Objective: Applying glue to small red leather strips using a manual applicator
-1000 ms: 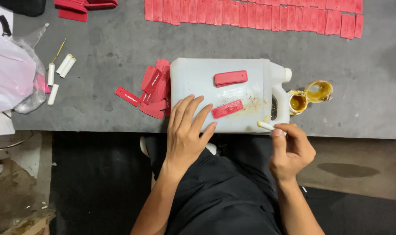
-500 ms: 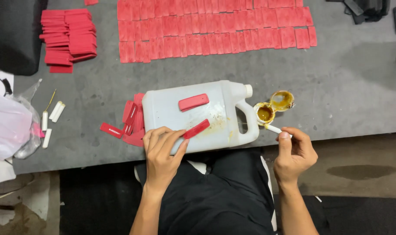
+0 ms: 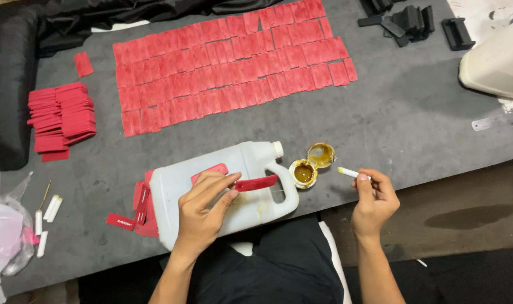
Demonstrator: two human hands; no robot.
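A white plastic jug [image 3: 239, 211] lies on its side at the near edge of the grey table. My left hand [image 3: 203, 211] rests on it and pinches a red strip [image 3: 256, 183] by its end. A second red strip [image 3: 210, 170] lies on the jug just above my fingers. My right hand [image 3: 372, 200] holds a small white stick [image 3: 349, 172] with a yellowish tip, to the right of an open round tin of yellow-brown glue [image 3: 303, 173] and its lid [image 3: 321, 154].
Several red strips [image 3: 228, 62] are laid out in rows at the back, with a stack [image 3: 62, 121] at the left and loose ones [image 3: 135, 208] by the jug. White sticks [image 3: 47, 217] and a plastic bag [image 3: 3, 236] lie at the left; black parts [image 3: 414, 22] at back right.
My left hand has lifted the lower red strip off the jug's side and now pinches it. My right hand moved the stick away to the right of the glue tin. The view shifted back.
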